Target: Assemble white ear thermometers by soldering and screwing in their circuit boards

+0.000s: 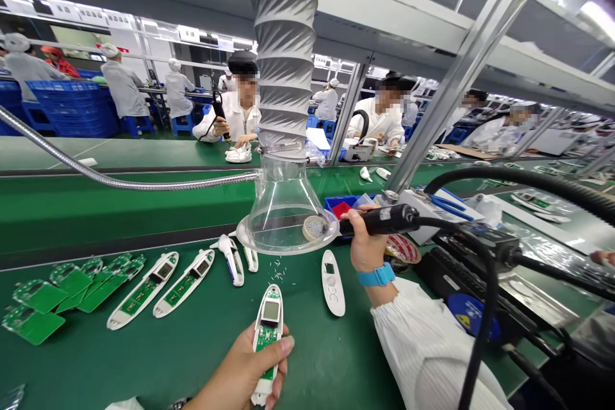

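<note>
My left hand (257,359) grips a white plastic half-shell (262,387) near the bench's front, thumb across it. Inside the shell lie a green circuit board (267,337) and a small grey display (271,311). My right hand (366,245), with a blue wrist strap, is wrapped round a black corded electric screwdriver (391,219). The driver points left toward a round dish of small screws (314,228), seen through the clear hood; whether its tip touches them I cannot tell. Loose small screws (282,271) lie scattered beyond the held shell. A white cover (332,283) rests between my hands.
Two shells with boards (144,291) and stacked green boards (72,288) lie left. White handheld parts (231,259) sit behind. A clear extraction hood (278,205) hangs over the bench. Black cables (487,307) and a black case (461,282) crowd the right. Co-workers (243,109) sit opposite.
</note>
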Available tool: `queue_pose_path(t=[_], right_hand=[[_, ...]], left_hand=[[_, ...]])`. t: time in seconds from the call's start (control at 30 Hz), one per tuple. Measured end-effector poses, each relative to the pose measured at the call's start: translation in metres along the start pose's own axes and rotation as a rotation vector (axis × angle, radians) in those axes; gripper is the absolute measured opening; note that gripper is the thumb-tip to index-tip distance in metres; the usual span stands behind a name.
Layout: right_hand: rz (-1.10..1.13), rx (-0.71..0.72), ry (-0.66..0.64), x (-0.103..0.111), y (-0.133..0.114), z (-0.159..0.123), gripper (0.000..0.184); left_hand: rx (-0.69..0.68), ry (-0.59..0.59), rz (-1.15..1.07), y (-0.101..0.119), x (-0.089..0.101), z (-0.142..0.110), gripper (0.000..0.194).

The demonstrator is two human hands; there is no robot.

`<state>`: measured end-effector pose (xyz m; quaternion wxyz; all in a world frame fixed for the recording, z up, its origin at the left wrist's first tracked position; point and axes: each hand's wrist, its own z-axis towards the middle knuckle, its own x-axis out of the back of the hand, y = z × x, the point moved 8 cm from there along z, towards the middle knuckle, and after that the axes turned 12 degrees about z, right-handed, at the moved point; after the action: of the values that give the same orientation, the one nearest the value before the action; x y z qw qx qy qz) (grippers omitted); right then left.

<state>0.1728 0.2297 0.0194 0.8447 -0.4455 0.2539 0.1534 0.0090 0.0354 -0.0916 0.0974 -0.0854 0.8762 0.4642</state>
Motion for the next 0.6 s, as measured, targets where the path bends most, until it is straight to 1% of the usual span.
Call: queue_pose_path(t=[0.1,0.17,0.27,0.37,0.47,0.53,0.6], right_hand=[[-0.015,-0.010,-0.009,0.000,0.006,0.000,0.030],[-0.012,-0.012,-0.008,0.000,0.004,0.000,0.029],[0.012,0.005,-0.005,-0.003,-0.009,-0.001,0.029],[0.058,0.033,-0.003,-0.008,-0.031,-0.005,0.029],[0.124,-0.002,-0.010,-0.012,-0.053,-0.021,0.028],[0.161,-0.074,-0.020,-0.014,-0.064,-0.038,0.024],[0.199,-0.178,-0.013,-0.013,-0.071,-0.060,0.022]], left_hand=[[0.016,-0.017,0.005,-0.002,0.000,0.003,0.066],[0.033,-0.030,0.005,-0.003,-0.001,0.004,0.070],[0.026,-0.031,-0.006,-0.003,-0.002,0.004,0.068],[-0.027,-0.015,-0.040,0.000,0.001,0.004,0.059],[-0.109,0.018,-0.088,0.007,0.006,0.004,0.045],[-0.173,0.050,-0.105,0.013,0.011,0.004,0.036],[-0.216,0.094,-0.115,0.018,0.016,0.003,0.033]])
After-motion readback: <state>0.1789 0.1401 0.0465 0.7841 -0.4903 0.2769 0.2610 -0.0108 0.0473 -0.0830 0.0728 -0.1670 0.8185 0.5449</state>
